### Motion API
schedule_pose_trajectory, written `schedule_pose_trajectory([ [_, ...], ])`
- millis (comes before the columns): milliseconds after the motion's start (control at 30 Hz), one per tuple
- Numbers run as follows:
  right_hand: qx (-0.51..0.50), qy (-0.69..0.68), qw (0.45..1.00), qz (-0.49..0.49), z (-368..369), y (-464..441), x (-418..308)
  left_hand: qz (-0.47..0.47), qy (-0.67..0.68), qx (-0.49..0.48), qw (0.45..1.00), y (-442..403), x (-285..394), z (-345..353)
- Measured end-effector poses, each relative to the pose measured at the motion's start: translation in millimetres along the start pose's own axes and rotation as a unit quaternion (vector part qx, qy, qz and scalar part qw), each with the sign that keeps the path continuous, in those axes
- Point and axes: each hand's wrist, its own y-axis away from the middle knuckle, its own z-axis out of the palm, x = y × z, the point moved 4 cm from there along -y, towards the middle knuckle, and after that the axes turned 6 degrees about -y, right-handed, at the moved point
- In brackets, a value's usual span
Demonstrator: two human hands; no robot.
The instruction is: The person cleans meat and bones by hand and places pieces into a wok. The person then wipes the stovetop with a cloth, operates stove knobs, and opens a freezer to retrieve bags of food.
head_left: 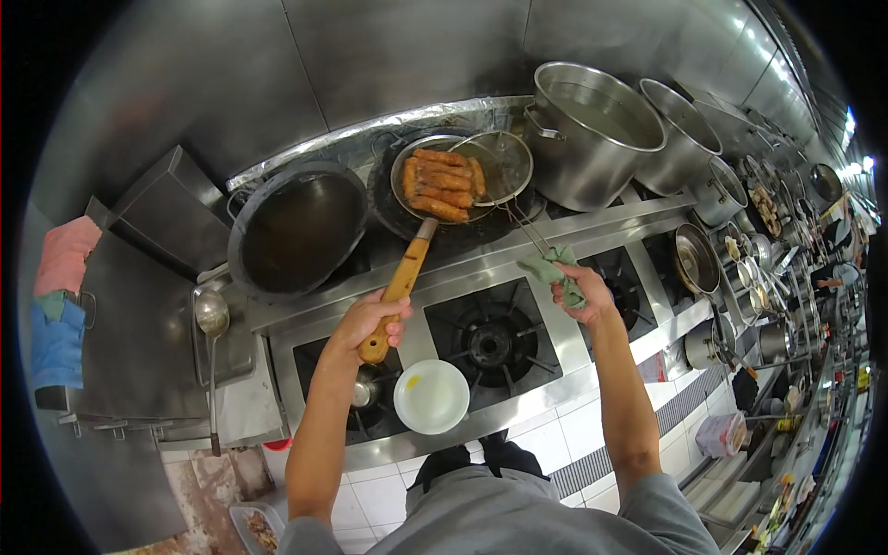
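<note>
The left hand (372, 320) is closed around the yellow wooden handle (405, 282) of a round metal strainer (399, 174); the right hand (586, 294) clamps a crumpled green cloth (556, 266) at the wire handle of a round mesh skimmer (511, 168). Golden-brown, log-shaped rolls (446, 183) lie in the strainer, above a black wok (387, 211). Draining appears to be in hand; the next move would call for a level strainer.

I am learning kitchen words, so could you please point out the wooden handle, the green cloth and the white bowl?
Wooden handle (406, 272): head view, on its bare upper part.
Green cloth (548, 266): head view, on its bunched folds.
White bowl (432, 396): head view, on its inner surface.
</note>
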Motion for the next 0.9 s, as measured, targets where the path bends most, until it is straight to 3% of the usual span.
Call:
schedule_pose_trajectory([
  [133,0.020,0.022,0.999,-0.026,16.0,7.7,-3.8,-0.004,0.000,-0.002,1.000,4.0,3.8,-2.1],
  [233,0.015,0.120,0.989,-0.082,22.0,9.5,-8.8,-0.007,0.002,-0.003,1.000,4.7,5.3,-2.7],
  [400,0.070,0.233,0.957,-0.161,31.8,15.1,-26.1,0.000,0.015,-0.008,1.000,4.0,4.4,-8.0],
  [633,0.060,0.340,0.906,-0.243,27.4,-4.7,-40.6,0.000,0.014,-0.016,1.000,2.3,2.5,-10.2],
  [700,0.072,0.505,0.783,-0.356,36.2,-2.2,-45.7,-0.001,0.012,-0.018,1.000,1.1,2.8,-9.5],
  [733,0.071,0.505,0.783,-0.356,36.4,-3.2,-43.9,0.002,0.012,-0.019,1.000,-0.3,2.5,-9.8],
  [800,0.150,0.635,0.653,-0.385,54.5,8.1,-38.3,0.006,0.010,-0.019,1.000,-1.8,3.6,-8.8],
  [833,0.150,0.635,0.653,-0.385,60.2,10.9,-33.5,0.008,0.017,-0.023,1.000,-2.4,4.7,-7.1],
  [900,0.201,0.707,0.579,-0.353,67.1,15.8,-25.3,0.011,0.024,-0.028,0.999,-3.2,6.4,-4.3],
])
